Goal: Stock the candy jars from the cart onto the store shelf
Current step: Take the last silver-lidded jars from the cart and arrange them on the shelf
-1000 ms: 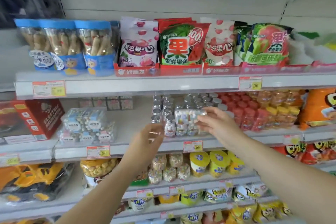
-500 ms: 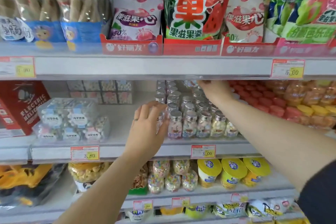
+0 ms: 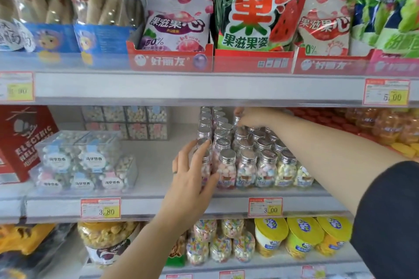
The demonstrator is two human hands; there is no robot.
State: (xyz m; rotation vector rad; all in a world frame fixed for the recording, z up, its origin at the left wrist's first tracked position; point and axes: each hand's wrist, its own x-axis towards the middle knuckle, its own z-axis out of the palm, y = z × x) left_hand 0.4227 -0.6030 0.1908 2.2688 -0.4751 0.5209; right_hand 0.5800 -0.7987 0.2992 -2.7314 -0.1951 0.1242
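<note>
Small clear candy jars (image 3: 267,166) with silver caps and pastel candies stand in several rows on the middle shelf (image 3: 181,207). My left hand (image 3: 190,179) rests with straight fingers against the front-left jar (image 3: 205,165) of the block. My right hand (image 3: 251,118) reaches over the rows to the back, just under the upper shelf, and its fingertips pinch the cap of a rear jar (image 3: 236,120). The cart is out of view.
Clear cube boxes of candy (image 3: 84,161) sit left of the jars, with bare shelf between. A red carton (image 3: 20,142) is at far left and red-capped bottles (image 3: 371,124) at right. Snack bags (image 3: 254,11) fill the shelf above; larger jars and yellow-lidded tubs (image 3: 301,238) sit below.
My right hand carried a wrapped pack of jars from the front of the shelf to the back of the rows. My left hand moved up against the front-left jar. The view moved closer.
</note>
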